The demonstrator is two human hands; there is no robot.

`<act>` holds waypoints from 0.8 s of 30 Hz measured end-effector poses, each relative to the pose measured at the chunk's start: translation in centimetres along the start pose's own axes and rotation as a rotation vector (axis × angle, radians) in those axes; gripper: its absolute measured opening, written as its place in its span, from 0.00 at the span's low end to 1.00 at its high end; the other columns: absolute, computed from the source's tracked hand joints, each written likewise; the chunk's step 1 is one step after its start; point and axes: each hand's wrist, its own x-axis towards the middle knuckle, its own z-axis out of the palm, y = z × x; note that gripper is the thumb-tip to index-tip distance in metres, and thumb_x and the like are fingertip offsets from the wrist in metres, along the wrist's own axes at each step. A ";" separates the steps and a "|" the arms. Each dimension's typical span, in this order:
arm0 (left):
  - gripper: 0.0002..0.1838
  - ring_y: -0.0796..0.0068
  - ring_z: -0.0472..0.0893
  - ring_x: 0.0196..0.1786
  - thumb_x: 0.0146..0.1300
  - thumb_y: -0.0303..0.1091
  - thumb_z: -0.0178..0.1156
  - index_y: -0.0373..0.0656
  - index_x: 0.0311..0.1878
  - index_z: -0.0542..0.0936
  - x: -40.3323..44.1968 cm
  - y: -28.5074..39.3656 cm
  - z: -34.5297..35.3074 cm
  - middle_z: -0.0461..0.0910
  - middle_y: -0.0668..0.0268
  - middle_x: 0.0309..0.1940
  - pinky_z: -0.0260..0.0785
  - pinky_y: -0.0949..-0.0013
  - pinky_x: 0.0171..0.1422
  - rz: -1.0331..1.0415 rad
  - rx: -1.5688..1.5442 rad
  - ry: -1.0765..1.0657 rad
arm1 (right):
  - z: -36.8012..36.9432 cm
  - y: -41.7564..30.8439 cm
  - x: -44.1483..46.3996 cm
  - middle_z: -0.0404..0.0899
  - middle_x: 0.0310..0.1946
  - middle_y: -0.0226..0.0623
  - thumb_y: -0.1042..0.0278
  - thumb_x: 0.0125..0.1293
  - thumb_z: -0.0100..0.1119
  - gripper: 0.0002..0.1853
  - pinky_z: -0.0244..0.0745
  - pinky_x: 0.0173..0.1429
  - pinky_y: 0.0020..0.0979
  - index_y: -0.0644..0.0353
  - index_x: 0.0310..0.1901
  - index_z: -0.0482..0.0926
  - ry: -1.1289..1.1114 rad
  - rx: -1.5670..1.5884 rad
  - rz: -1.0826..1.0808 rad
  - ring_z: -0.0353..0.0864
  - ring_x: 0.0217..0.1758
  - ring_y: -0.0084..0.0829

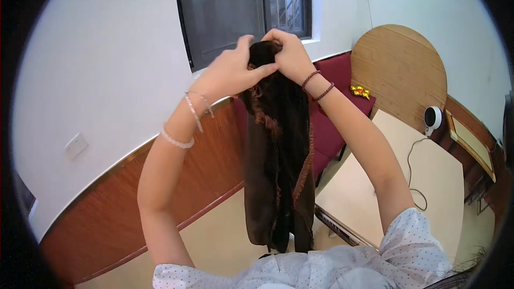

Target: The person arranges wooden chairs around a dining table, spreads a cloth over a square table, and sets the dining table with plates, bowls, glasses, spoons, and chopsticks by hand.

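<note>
A long dark brown cloth (289, 107) with frayed reddish-brown edges hangs down in front of me, its top bunched between my two hands. My left hand (238, 69) is at the upper left of the cloth, its thumb stretched across toward the other hand and its fingers around the bunched top. On the right side, my right hand (289, 56) pinches the top of the cloth with curled fingers. The lower end of the cloth reaches down near my body.
A pale table (353, 182) with a black cable (409, 166) and a white round device (432, 116) is at the right. Behind are a round wooden board (401, 64), a maroon seat (326, 134), a gold packet (360, 92) and a window (225, 16). Wood panelling (123, 203) lines the left wall.
</note>
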 end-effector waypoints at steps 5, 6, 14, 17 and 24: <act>0.14 0.83 0.71 0.34 0.61 0.34 0.47 0.37 0.44 0.74 3.8 -0.9 -0.2 0.74 0.70 0.32 0.64 0.79 0.39 0.168 -0.642 0.152 | -0.9 1.7 1.3 0.76 0.27 0.45 0.74 0.41 0.55 0.12 0.68 0.39 0.31 0.63 0.31 0.73 -0.027 -0.211 -0.129 0.76 0.35 0.41; 0.13 0.84 0.70 0.32 0.61 0.34 0.47 0.37 0.44 0.74 4.5 -0.7 -0.4 0.74 0.70 0.30 0.64 0.80 0.37 0.148 -0.729 0.189 | -1.0 2.0 1.0 0.75 0.28 0.45 0.73 0.41 0.56 0.13 0.68 0.39 0.31 0.63 0.33 0.72 -0.019 -0.219 -0.008 0.75 0.35 0.41; 0.10 0.83 0.71 0.31 0.58 0.31 0.50 0.37 0.40 0.77 8.3 2.2 2.3 0.75 0.67 0.30 0.65 0.80 0.32 0.176 -0.829 0.608 | -0.2 -4.0 -6.3 0.66 0.35 0.44 0.69 0.51 0.56 0.16 0.62 0.46 0.31 0.66 0.39 0.67 0.454 -0.235 -0.240 0.66 0.41 0.35; 0.11 0.81 0.72 0.34 0.57 0.30 0.51 0.36 0.41 0.76 8.1 4.6 2.6 0.75 0.66 0.33 0.67 0.79 0.35 0.166 -0.980 0.499 | 1.0 -3.9 -8.5 0.65 0.36 0.43 0.65 0.46 0.62 0.27 0.68 0.37 0.29 0.67 0.46 0.62 0.332 -0.228 -0.139 0.69 0.35 0.33; 0.12 0.80 0.73 0.36 0.55 0.30 0.53 0.36 0.43 0.75 6.8 5.5 1.5 0.75 0.66 0.35 0.68 0.75 0.39 0.182 -0.970 0.430 | -0.1 -1.2 -11.5 0.71 0.21 0.39 0.60 0.49 0.60 0.22 0.69 0.28 0.35 0.61 0.39 0.60 0.255 -0.474 0.341 0.74 0.26 0.38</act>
